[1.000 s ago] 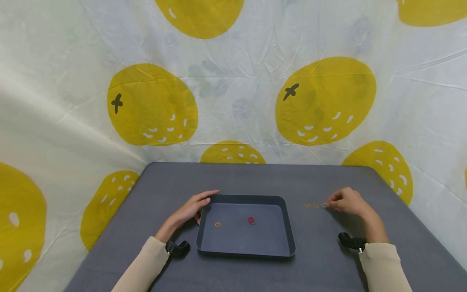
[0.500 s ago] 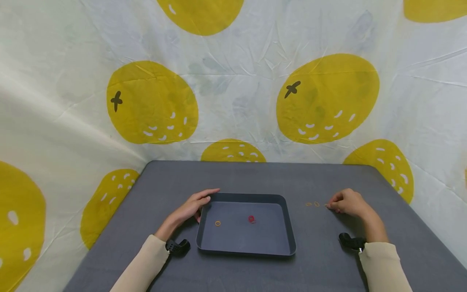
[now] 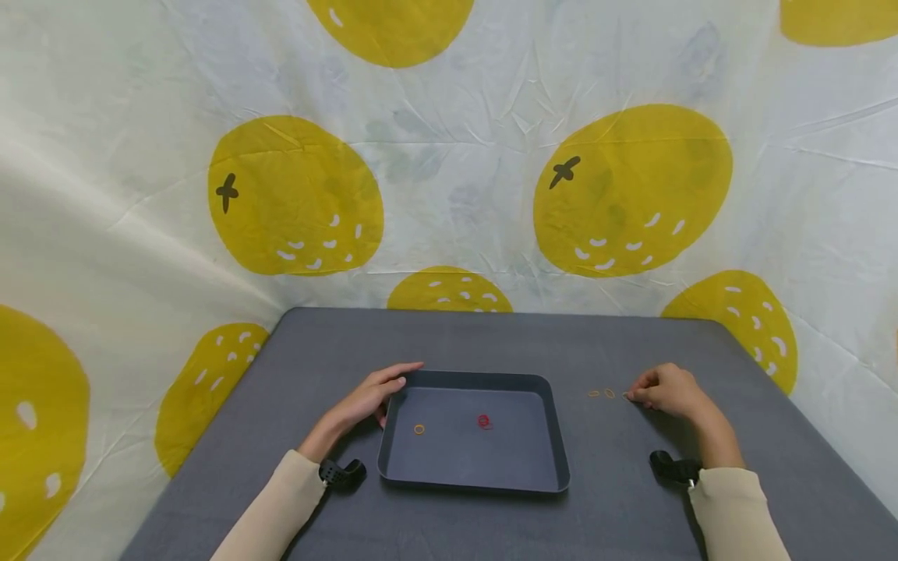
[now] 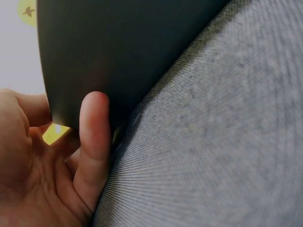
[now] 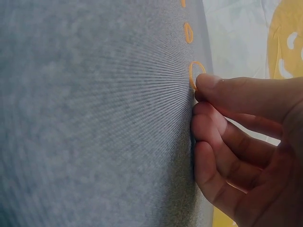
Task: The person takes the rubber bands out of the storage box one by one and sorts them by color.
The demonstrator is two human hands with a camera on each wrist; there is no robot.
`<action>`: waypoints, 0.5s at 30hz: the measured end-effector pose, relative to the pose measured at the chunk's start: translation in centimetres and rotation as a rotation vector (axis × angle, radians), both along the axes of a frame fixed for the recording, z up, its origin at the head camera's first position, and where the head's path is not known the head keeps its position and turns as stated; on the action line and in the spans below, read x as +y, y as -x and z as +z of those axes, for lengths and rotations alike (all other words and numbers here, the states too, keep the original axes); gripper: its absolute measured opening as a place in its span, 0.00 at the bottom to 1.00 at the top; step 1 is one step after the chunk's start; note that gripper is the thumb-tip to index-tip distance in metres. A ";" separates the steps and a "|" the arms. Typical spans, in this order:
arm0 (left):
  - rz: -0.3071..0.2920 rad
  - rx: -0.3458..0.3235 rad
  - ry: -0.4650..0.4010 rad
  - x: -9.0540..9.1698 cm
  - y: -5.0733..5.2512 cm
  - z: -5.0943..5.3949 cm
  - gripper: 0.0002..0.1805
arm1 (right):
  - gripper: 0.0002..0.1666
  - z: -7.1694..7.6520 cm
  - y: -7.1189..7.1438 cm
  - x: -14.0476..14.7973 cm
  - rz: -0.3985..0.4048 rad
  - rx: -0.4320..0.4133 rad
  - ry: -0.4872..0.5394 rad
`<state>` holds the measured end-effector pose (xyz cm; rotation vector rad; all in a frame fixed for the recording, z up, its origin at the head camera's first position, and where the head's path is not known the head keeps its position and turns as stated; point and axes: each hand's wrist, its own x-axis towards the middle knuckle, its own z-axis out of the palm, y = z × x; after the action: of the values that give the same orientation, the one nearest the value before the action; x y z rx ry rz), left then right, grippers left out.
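In the head view my left hand (image 3: 368, 396) holds the far left corner of a dark grey tray (image 3: 473, 489), its thumb at the rim. From the left wrist, one finger (image 4: 94, 127) lies against the tray's outer wall (image 4: 118, 42). Inside the tray are a yellow rubber band (image 3: 418, 429) at the left and red rubber bands (image 3: 484, 421) bunched near the middle. On the right, my right hand (image 3: 666, 389) pinches a yellow rubber band (image 5: 191, 71) between thumb and forefinger, low at the cloth. Part of that loop is hidden by the fingertips.
Two more yellow rubber bands (image 3: 609, 393) lie on the grey cloth-covered table (image 3: 491, 343), between the tray and my right hand. A white curtain with yellow fruit prints (image 3: 456, 187) hangs behind the table and at its sides.
The right hand's fingertips shift very slightly at the rubber band, still low at the cloth. The left hand and the tray stay in place.
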<state>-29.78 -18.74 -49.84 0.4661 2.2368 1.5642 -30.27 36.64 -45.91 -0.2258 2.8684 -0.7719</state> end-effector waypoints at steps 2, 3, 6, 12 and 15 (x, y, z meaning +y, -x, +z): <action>-0.001 0.004 0.001 0.0 0.0 0.0 0.24 | 0.10 0.0 0.0 0.0 0.001 -0.001 0.000; -0.001 0.006 0.001 0.0 0.0 0.0 0.24 | 0.10 0.0 0.0 0.0 0.001 -0.001 0.000; -0.003 0.007 -0.002 0.0 0.1 0.0 0.24 | 0.10 0.2 0.1 0.0 -0.004 -0.007 0.004; -0.005 0.008 -0.010 0.1 0.1 -0.1 0.24 | 0.10 0.3 0.3 0.1 0.000 0.001 0.004; -0.006 0.011 -0.010 0.0 0.1 -0.1 0.24 | 0.10 0.3 0.3 0.1 -0.006 0.003 0.001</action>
<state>-29.91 -18.73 -49.93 0.4843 2.2346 1.5741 -30.61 36.76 -45.64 -0.2194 2.8725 -0.7752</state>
